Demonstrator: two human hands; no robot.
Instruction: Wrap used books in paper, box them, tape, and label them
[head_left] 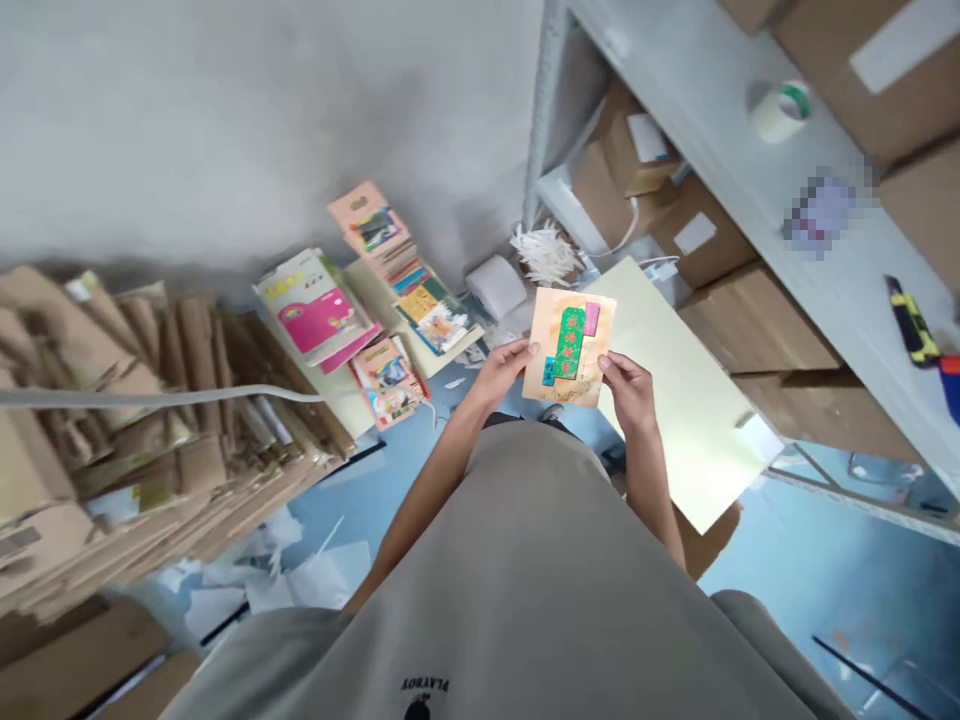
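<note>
A thin book [556, 372] with a tan cover, a green title panel and small pink and blue patches is held up in front of my body. My left hand [504, 372] pinches its left edge between thumb and fingers. At the opposite edge, my right hand [631, 388] grips it the same way. The cover faces me. Beneath and to the right of it lies a pale yellow board [686, 430]. Left of my hands are stacks of books: one with a pink and white cover [319, 310], another of colourful books [439, 315], and a smaller pile [386, 380].
Flattened cardboard [150, 400] is packed along the left side, with a pale cable [187, 398] crossing it. A paper roll [496, 287] and paper strips [547, 252] are by the wall. On the right, a metal shelf [697, 140] carries tape [781, 112] and a utility knife [911, 320], above cardboard boxes [765, 315].
</note>
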